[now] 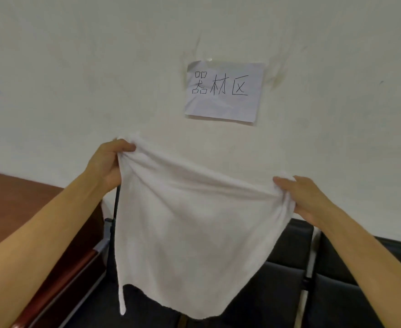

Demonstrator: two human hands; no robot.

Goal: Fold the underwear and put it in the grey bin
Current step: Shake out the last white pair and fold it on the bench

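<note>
Two hands — left hand (108, 162), right hand (307, 197) — one white underwear (194, 233), one paper sign (223, 91), two black seats (336, 292).

White underwear (190, 233) is held up in mid-air, spread flat and unfolded. Top edge sags btwn two pinched, bunched corners, left one higher than right. Fabric hangs down, narrowing toward a curved bottom hem; a thin strip dangles at lower left. Cloth is plain, soft-looking, slightly wrinkled.

Head cam, fwd at wall (100, 67)
</note>
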